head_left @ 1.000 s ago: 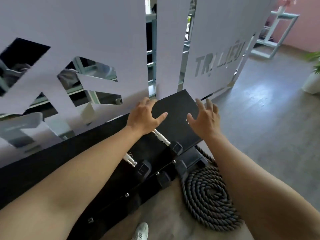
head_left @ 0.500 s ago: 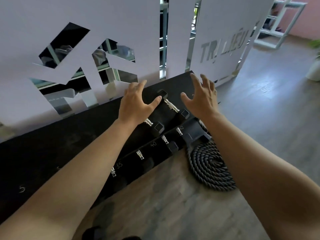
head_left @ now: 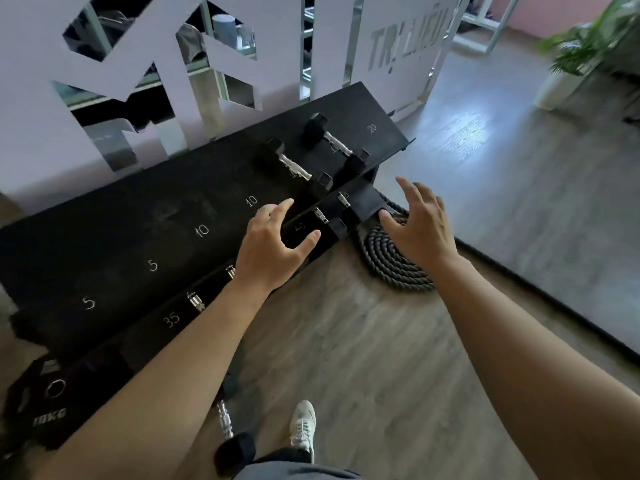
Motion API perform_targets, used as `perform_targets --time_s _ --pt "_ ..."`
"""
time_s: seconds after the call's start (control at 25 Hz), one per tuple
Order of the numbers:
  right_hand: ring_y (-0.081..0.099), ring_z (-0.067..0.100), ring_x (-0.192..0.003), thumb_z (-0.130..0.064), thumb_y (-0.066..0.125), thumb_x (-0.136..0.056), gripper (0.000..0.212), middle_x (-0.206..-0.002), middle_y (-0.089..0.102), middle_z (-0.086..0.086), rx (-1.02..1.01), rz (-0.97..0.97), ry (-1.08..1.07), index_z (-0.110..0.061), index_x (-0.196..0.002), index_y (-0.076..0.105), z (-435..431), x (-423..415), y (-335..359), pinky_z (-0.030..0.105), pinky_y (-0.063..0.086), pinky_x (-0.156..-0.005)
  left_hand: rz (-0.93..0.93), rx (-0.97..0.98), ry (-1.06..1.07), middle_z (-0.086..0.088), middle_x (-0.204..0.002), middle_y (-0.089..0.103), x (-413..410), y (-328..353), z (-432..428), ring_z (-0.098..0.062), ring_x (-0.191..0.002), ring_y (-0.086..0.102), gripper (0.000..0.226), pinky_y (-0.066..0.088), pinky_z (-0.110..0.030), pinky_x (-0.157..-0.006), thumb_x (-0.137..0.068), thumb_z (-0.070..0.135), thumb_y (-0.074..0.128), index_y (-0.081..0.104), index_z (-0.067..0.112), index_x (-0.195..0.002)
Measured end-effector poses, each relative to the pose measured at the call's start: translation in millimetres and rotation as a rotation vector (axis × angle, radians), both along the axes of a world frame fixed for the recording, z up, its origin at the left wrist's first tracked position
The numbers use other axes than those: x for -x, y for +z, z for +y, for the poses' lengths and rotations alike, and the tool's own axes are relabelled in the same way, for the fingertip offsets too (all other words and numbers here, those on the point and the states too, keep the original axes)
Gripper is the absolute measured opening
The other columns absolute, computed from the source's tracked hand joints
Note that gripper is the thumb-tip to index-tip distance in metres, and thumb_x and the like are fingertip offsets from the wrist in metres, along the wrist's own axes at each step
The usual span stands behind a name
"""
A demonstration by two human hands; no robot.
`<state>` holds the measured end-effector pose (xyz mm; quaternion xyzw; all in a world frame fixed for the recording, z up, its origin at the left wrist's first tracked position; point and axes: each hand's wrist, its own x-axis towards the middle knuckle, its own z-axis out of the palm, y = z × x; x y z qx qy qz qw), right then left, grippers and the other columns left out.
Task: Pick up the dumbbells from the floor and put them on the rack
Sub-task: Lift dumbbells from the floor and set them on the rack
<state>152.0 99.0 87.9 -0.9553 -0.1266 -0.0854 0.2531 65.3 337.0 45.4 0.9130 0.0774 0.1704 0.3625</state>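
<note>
A black dumbbell rack (head_left: 114, 244) with white weight numbers runs from lower left to upper right. Two black hex dumbbells with chrome handles lie on its top shelf near the right end, one (head_left: 294, 166) beside the other (head_left: 334, 143). Several more sit on the lower shelf (head_left: 322, 216). One dumbbell (head_left: 228, 431) lies on the floor by my foot, partly hidden under my left forearm. My left hand (head_left: 273, 244) hovers over the rack's front edge, fingers spread, holding nothing. My right hand (head_left: 420, 223) is open above the coiled rope.
A coiled grey battle rope (head_left: 391, 268) lies on the wooden floor at the rack's right end. A 10 kg plate (head_left: 45, 400) leans at the lower left. A cut-out partition wall (head_left: 145, 46) stands behind the rack. A potted plant (head_left: 581, 53) stands far right. My white shoe (head_left: 303, 427) is below.
Both hands have pulled back from the top shelf toward me and lower. The view has backed away, showing more of the rack and the dumbbell on the floor.
</note>
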Motion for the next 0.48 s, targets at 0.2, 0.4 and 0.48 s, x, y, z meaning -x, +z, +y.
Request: perform_targets --time_s 0.2,0.4,0.48 --pt "0.039 0.033 -0.136 -0.043 0.061 -0.092 0.066 -0.149 0.045 0.010 -0.092 0.067 -0.015 -0.022 -0.151 0.038 1 118 -20 0.046 0.033 -0.111 0.055 0.010 0.044 -0.006 -0.136 0.053 123 -5 -3 -0.020 -0.128 0.047 0.071 0.039 -0.031 -0.103 -0.086 0.051 0.068 0.046 0.019 -0.145" --pt "0.038 0.034 -0.136 -0.042 0.061 -0.092 0.066 -0.150 0.044 0.013 -0.154 0.173 -0.051 -0.021 -0.151 0.039 18 223 -44 0.044 0.031 -0.112 0.123 -0.010 0.022 -0.003 -0.133 0.055 228 -4 11 -0.018 -0.128 0.048 0.069 0.043 -0.035 -0.104 -0.085 0.052 0.068 0.049 0.019 -0.142" --pt "0.039 0.035 -0.136 -0.042 0.060 -0.092 0.066 -0.150 0.044 0.013 -0.179 0.196 -0.076 -0.020 -0.151 0.039 27 249 -49 0.044 0.031 -0.113 0.131 -0.015 0.018 -0.003 -0.133 0.055 248 -3 22 -0.017 -0.127 0.049 0.068 0.044 -0.035 -0.104 -0.085 0.052 0.068 0.050 0.019 -0.142"
